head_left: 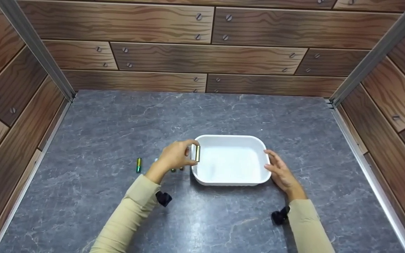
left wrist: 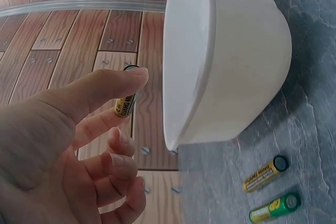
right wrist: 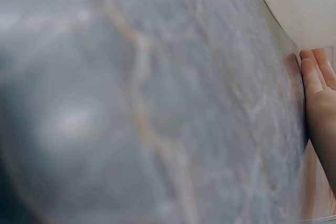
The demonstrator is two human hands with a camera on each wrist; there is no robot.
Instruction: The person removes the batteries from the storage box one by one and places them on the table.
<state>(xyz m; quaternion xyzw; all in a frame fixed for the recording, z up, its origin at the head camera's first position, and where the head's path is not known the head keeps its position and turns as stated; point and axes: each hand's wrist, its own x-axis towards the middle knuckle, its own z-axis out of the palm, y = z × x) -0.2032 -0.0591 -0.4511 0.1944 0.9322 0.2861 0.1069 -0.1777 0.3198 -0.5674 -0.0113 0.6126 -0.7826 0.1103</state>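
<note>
Between the thumb and a finger of my left hand is a gold AA-type battery, held over the left rim of a white rectangular dish. Lettering shows on the battery in the left wrist view. My right hand rests its fairly straight fingertips against the dish's right side. On the table, left of the dish, lie a gold battery and a green-and-gold battery. Farther left is another green-and-gold battery. The left wrist partly hides the small things beside it.
The grey marbled tabletop carries everything. Wood-patterned walls enclose it at the back and both sides, with metal posts at the corners. Black wrist cameras sit below both hands.
</note>
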